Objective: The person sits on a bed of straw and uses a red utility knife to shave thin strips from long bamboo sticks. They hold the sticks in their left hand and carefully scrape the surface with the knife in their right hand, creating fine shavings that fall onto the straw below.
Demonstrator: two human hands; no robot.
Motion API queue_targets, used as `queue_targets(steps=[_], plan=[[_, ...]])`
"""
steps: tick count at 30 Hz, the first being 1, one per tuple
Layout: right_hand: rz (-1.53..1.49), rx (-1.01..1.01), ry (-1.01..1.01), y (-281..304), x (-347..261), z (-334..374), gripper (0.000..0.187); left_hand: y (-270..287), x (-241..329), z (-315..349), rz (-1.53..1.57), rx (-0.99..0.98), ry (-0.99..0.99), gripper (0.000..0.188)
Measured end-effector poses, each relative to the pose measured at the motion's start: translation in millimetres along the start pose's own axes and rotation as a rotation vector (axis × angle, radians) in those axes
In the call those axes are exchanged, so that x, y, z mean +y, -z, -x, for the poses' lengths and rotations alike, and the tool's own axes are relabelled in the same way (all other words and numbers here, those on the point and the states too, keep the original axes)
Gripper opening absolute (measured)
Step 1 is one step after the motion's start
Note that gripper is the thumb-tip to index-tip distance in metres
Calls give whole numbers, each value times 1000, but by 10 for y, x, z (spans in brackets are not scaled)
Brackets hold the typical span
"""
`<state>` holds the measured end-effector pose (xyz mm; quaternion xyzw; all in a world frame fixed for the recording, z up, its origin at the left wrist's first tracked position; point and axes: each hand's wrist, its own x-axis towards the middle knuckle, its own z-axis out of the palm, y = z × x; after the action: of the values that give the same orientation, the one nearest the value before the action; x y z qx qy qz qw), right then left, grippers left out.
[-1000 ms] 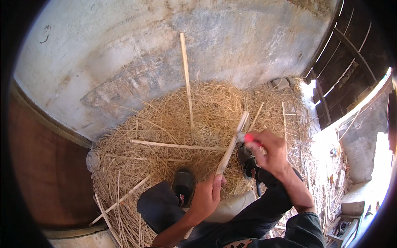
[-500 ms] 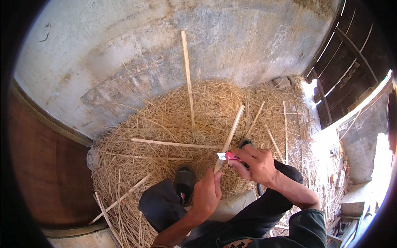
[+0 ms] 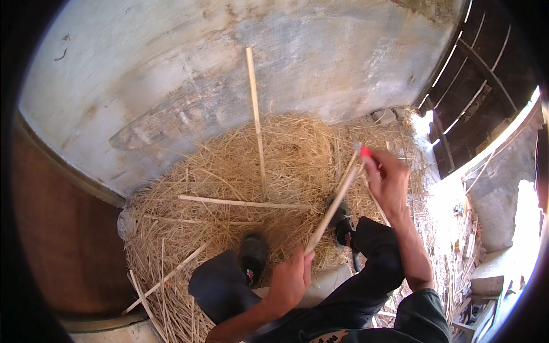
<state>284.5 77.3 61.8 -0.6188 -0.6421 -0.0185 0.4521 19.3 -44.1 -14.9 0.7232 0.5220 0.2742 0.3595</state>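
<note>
My left hand (image 3: 290, 279) is closed round the lower end of a pale split bamboo stick (image 3: 333, 208), which slants up and to the right between my knees. Toward the stick's far end, my right hand (image 3: 390, 182) grips a red utility knife (image 3: 365, 151). Its blade points up and left, slightly blurred, close to the stick's tip; whether it touches the wood I cannot tell. Most of the knife's handle is hidden in my fingers.
Straw and shavings (image 3: 291, 146) cover the floor. One long bamboo stick (image 3: 255, 114) leans on the stained wall (image 3: 171, 86); another stick (image 3: 246, 202) lies across the straw. More strips lie at lower left. A brown panel (image 3: 68, 240) stands left, dark boards (image 3: 480, 86) right.
My right hand with the knife has moved up and right, from near my left hand to the stick's far end. The stick now tilts further right.
</note>
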Motion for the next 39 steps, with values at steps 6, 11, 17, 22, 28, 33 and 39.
queue_targets(steps=[6, 11, 17, 22, 28, 33, 39], plan=[[93, -292, -166, -66, 655, 8, 52, 80, -124, -126, 235, -91, -41, 25], [368, -1009, -216, -256, 1014, 277, 96, 270, -78, -306, 550, -136, 128, 31], [402, -923, -154, -330, 1095, 277, 72, 430, 75, -387, 849, -308, 374, 38], [198, -761, -102, -223, 752, 153, 32, 435, 76, -423, 932, -356, 360, 46], [54, -716, 45, -231, 699, 178, 34, 411, 19, -436, 926, -388, 354, 57], [-84, -617, 65, -259, 581, 151, 31, 430, 41, -469, 965, -398, 403, 61], [-226, -582, -105, -179, 278, 89, 33, 414, 41, -470, 977, -393, 448, 58]])
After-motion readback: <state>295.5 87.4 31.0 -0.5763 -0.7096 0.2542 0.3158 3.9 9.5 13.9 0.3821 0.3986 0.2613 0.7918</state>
